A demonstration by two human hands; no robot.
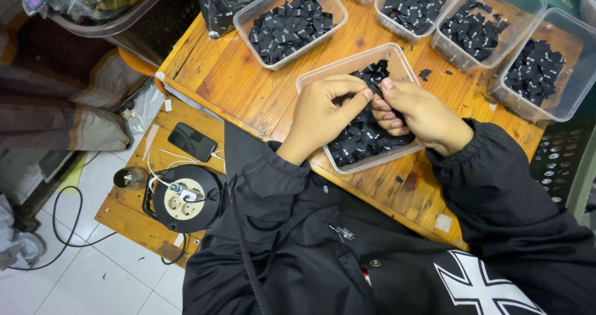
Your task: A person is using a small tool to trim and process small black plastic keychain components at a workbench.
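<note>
Two hands, left hand (323, 107) and right hand (417, 115), met over the clear tub (310, 76) mid-frame on the table (236, 79), each grip pinching small black tags (363, 138). Sorting looked underway; pulling one tag free needed gentle fingers.

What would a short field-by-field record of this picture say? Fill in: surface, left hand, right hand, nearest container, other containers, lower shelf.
surface: wooden table
left hand: left hand over the nearest tub, fingertips meeting the other hand
right hand: right hand over the same tub, fingers curled among the pieces
nearest container: clear plastic tub holding small black fabric pieces
other containers: more clear tubs of the same black pieces along the far edge
lower shelf: dark phone and round cable reel
</note>
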